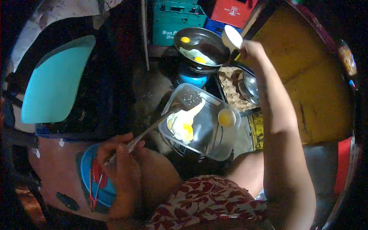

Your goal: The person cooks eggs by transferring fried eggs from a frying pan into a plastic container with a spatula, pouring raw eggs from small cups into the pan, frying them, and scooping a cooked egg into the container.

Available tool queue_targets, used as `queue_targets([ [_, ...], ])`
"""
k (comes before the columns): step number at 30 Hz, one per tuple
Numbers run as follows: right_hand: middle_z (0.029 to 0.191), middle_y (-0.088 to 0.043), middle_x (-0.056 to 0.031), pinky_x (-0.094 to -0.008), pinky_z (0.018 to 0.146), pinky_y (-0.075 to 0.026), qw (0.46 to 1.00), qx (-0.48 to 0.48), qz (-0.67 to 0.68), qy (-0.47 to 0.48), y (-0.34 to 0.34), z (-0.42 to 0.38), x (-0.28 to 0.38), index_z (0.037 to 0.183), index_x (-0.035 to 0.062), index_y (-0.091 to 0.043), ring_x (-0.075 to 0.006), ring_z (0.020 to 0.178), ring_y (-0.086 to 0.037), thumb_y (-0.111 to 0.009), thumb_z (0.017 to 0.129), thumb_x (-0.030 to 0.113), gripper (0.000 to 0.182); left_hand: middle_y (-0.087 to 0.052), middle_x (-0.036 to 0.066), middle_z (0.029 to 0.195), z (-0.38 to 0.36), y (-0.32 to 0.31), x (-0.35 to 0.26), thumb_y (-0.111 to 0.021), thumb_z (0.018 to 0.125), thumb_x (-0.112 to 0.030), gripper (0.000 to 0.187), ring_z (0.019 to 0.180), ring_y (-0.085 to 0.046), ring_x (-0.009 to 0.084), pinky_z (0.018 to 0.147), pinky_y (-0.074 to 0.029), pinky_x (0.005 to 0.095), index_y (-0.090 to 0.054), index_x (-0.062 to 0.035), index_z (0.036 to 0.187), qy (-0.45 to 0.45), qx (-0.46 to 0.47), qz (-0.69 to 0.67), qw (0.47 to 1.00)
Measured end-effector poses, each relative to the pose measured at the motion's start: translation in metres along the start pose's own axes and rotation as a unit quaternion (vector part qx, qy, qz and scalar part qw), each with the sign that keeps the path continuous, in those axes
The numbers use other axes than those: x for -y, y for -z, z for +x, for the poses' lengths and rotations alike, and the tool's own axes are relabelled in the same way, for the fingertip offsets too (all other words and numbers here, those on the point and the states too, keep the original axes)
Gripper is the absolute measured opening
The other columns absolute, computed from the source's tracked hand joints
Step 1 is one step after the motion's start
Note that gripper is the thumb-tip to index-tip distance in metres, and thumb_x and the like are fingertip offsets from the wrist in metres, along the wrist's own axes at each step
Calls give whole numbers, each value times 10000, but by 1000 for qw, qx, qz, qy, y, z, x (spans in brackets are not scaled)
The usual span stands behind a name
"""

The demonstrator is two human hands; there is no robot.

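My left hand (120, 157) is closed around the handle of a slotted turner (153, 125). The turner's perforated blade rests over the clear plastic container (207, 152), by a fried egg (180, 124) lying inside. A small white bowl holding a raw egg (225, 119) also sits in the container. My right hand (253, 50) grips another small white bowl (232, 37), tilted at the right rim of a dark frying pan (214, 40). The pan holds one yolk (185, 39) at the left and a second egg with whitening edges (199, 59).
A blue gas burner (193, 79) stands under the pan. Right of it are a cardboard egg tray (232, 90) and a glass lid (251, 85). Green (165, 28) and red crates (234, 13) stack behind. A blue basin (87, 165) with red-handled utensils is at lower left.
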State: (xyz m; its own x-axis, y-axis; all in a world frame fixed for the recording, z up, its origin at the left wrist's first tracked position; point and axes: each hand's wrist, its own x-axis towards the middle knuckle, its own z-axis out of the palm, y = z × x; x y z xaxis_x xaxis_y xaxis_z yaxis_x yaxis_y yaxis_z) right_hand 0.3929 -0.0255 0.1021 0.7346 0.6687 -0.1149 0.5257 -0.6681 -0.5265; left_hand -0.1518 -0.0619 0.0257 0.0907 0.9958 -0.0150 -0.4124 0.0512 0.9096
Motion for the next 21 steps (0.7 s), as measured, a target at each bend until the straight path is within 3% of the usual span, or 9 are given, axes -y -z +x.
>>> queue_targets([
  [3, 618, -581, -41, -252, 403, -346, 994, -22, 102, 44, -25, -83, -74, 787, 21, -643, -119, 465, -501, -617, 787, 90, 74, -593, 213, 980, -10, 0, -3, -615, 914, -204, 233, 715, -655, 285, 604, -586, 373, -459, -42, 974, -35, 19, -25, 999],
  [5, 628, -589, -42, -252, 401, -345, 967, -38, 251, 6, -54, -141, -114, 812, 18, -648, -105, 449, -479, -593, 792, 38, 63, -600, 213, 964, -12, -3, -10, -617, 911, -194, 226, 688, -657, 288, 587, -585, 370, -463, -38, 967, -49, 12, -39, 998],
  [6, 639, -597, -46, -253, 400, -345, 936, -40, 332, -110, -61, -207, -80, 827, 18, -652, -100, 448, -473, -587, 788, 13, 76, -609, 210, 950, -11, 1, -9, -618, 908, -186, 220, 667, -654, 286, 573, -585, 368, -466, -34, 956, -61, 9, -35, 997],
  [10, 683, -631, -77, -286, 425, -430, 971, -53, 192, -136, -142, -270, -153, 876, -2, -680, -137, 519, -585, -583, 765, 9, 148, -631, 196, 922, -19, 5, -11, -622, 897, -168, 215, 620, -646, 278, 551, -586, 364, -471, -20, 935, -81, -7, -2, 997],
  [14, 922, -660, -248, -424, 811, -516, 997, -41, -61, -28, -168, -303, -149, 968, 44, -696, -385, 894, -651, -594, 738, 156, 276, -635, 183, 922, -36, 10, -7, -641, 888, -185, 235, 634, -650, 258, 552, -579, 347, -474, -26, 932, -111, 6, -10, 994],
  [16, 934, -657, -250, -430, 815, -514, 998, -34, -60, -5, -161, -306, -134, 959, 12, -690, -376, 907, -652, -606, 735, 144, 274, -627, 203, 912, -31, 10, -8, -625, 902, -171, 206, 631, -648, 287, 534, -575, 362, -475, -48, 971, -51, -52, -20, 997],
  [18, 870, -689, -219, -414, 715, -539, 994, -101, -15, 26, -158, -297, -127, 916, -22, -690, -330, 803, -684, -597, 739, 83, 226, -625, 191, 922, -31, 20, 1, -613, 910, -182, 198, 634, -647, 262, 528, -564, 361, -474, -53, 965, -177, 49, -41, 982],
  [20, 770, -678, -131, -345, 560, -519, 938, 14, 337, -85, -127, -292, -89, 888, -18, -685, -222, 642, -651, -575, 742, 17, 186, -622, 184, 942, -44, 13, -13, -612, 916, -200, 207, 652, -650, 251, 559, -567, 357, -471, -56, 961, -100, -8, 32, 994],
  [21, 733, -645, -94, -305, 514, -482, 928, -9, 370, -51, -103, -295, -56, 891, -8, -675, -176, 593, -604, -558, 743, -8, 189, -622, 184, 942, -47, 13, -18, -612, 916, -200, 207, 652, -650, 251, 559, -567, 357, -471, -56, 961, -119, -15, 19, 993],
])
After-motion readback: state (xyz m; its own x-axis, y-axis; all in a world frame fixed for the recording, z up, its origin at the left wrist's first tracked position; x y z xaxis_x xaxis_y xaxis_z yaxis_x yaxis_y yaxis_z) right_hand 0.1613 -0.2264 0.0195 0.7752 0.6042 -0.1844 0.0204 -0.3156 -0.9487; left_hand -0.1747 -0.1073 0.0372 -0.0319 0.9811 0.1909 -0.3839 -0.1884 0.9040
